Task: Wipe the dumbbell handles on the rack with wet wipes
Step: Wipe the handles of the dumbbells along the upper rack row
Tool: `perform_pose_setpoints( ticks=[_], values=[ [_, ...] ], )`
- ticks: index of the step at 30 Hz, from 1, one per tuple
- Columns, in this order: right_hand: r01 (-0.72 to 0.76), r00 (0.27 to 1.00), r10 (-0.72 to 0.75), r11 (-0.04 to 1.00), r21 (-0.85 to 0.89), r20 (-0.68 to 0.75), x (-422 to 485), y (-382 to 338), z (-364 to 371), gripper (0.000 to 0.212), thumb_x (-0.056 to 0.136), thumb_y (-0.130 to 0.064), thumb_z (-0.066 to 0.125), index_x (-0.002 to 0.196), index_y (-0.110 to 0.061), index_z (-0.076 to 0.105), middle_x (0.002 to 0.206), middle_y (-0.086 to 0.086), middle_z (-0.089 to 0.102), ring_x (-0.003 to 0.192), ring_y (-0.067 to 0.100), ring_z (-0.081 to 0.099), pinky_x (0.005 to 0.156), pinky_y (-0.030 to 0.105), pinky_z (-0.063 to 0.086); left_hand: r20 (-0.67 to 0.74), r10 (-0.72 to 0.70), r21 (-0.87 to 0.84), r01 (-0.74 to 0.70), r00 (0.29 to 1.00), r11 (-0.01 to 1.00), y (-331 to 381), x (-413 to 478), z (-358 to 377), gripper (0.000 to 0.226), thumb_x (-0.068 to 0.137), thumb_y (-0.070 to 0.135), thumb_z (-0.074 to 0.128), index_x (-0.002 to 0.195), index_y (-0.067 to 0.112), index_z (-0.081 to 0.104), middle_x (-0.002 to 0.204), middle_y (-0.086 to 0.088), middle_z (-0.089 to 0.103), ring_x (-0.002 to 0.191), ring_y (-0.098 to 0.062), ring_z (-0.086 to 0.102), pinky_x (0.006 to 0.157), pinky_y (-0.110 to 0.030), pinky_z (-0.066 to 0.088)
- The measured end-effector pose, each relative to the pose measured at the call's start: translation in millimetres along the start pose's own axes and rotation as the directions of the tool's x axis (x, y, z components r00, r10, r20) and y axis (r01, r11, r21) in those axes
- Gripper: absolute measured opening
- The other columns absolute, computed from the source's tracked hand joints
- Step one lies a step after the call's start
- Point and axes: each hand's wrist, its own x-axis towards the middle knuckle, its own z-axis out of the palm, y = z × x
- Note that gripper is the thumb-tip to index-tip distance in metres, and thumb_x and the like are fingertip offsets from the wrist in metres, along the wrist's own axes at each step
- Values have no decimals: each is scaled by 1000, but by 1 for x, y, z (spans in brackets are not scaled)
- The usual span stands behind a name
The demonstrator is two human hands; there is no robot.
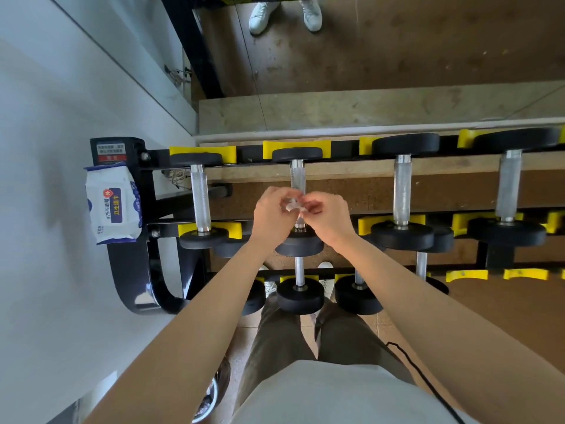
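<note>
Both hands meet above the second dumbbell handle (298, 175) on the top shelf of the black rack (146, 194). My left hand (272, 214) and my right hand (327, 217) pinch a small crumpled white wet wipe (294, 205) between their fingertips, just above the handle's near part. That handle's near end is hidden by the hands. Other knurled metal handles lie to the left (200, 198) and to the right (402, 188), (509, 185). A white and blue pack of wet wipes (111, 201) rests on the rack's left end post.
Yellow cradles (295, 148) hold the black dumbbell heads. A lower shelf carries more dumbbells (299, 289). A white wall stands at the left. A mirror behind the rack reflects white shoes (263, 16). A black cable (419, 371) hangs over my right leg.
</note>
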Motion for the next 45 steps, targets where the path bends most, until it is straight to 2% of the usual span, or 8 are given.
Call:
perform_pose_setpoints(
  ticks=[6,12,20,25,32,39,42,45],
  values=[
    [-145,977,176,962,233,-119,2,3,0,28,81,-13,81,105,-16,68,99,-6,70,90,9,69,84,32,59,8,-19,95,18,1000,995,2,4,-2,14,85,21,78,100,21,78,96,4,68,78,-6,59,73,-20,48],
    [-87,987,107,983,165,-119,1,5,6,40,87,-6,73,126,-15,66,110,-3,70,92,3,67,85,20,57,-288,-192,-153,153,938,976,16,26,-17,11,93,17,71,102,21,72,97,10,70,87,1,62,75,-4,42],
    [-36,992,38,999,17,-122,-10,8,12,35,91,0,63,122,-15,69,112,1,72,97,12,67,90,27,54,-128,-126,13,129,984,992,9,12,2,9,91,14,71,99,17,74,89,7,68,80,-7,59,68,-7,35],
    [-58,994,61,998,28,-90,-9,9,9,25,92,-1,62,109,-15,75,108,-1,74,95,9,68,90,28,56,47,-209,111,203,977,973,-15,-11,-2,8,88,13,75,96,15,75,89,5,71,80,-7,63,72,-15,47],
    [-90,993,94,994,59,-74,-4,10,4,29,92,-4,63,116,-19,71,110,-5,73,98,8,67,89,21,54,-92,-242,-60,237,966,970,11,21,-15,17,91,9,64,101,18,74,94,6,70,87,-10,61,74,-21,45],
    [-134,990,137,987,86,-36,-4,4,5,40,90,-9,66,128,-20,62,116,-5,69,94,5,66,88,25,56,72,-246,34,244,967,969,7,7,-9,8,89,15,67,96,16,72,91,4,72,86,-11,66,79,-26,53],
    [-83,997,83,990,110,7,-6,-1,2,43,86,-15,73,127,-22,62,114,-5,66,94,6,64,84,22,55,125,-243,-70,253,962,965,7,3,-17,7,91,15,66,94,21,68,87,11,68,83,-5,64,73,-17,48],
    [-57,998,55,983,176,16,-6,-10,-3,30,86,-20,75,115,-20,68,108,-5,69,94,5,65,82,19,55,157,-193,-231,226,969,946,11,9,-24,12,92,11,65,91,23,67,88,6,68,84,-10,64,76,-28,53]
  ],
)
